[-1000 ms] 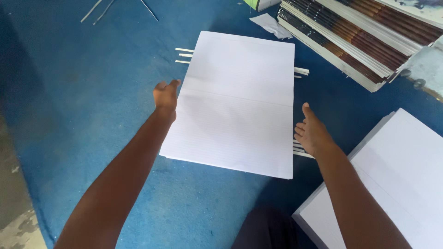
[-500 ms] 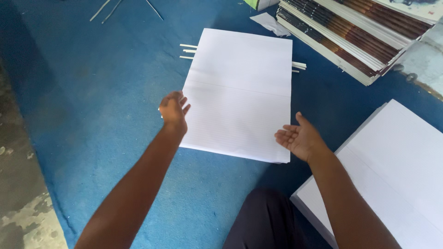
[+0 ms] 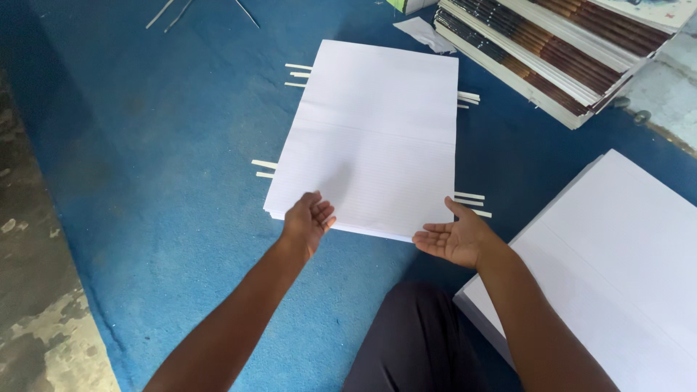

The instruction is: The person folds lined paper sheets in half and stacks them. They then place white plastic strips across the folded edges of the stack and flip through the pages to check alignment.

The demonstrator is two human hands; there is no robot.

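— Where was the stack of white sheets lying?

— It lay flat on the blue mat, just in front of the person. Its long axis ran away from the person, with the short near edge facing both hands.

— And the hands?

— The left hand was at the near left corner, palm turned up, fingers loosely spread and pinching nothing. It seemed to touch the edge of the stack, but from this view I could not tell for sure. The right hand was at the near right corner, also open with the palm up, the fingers spread, just beside the edge and holding nothing.

— Which hand was nearer?

— Both were about equally near; the stack lay between them and ahead of them.

— What else was around?

— Thin white strips stuck out from under the stack on both sides. A second white stack lay on the right, and a pile of bound books at the top right.
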